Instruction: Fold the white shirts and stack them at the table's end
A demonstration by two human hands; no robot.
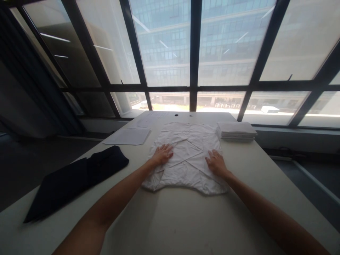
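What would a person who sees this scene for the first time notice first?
Most striking is the crumpled white garment spread in the middle of the table, with the left hand and right hand pressed flat on it. A dark folded cloth lies at the left, and a stack of white folded cloths at the far right.

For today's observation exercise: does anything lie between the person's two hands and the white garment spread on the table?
Nothing visible does. The left hand and the right hand both rest flat on the white garment, palms down, fingers spread. The dark cloth and the folded white stack lie off to the sides.
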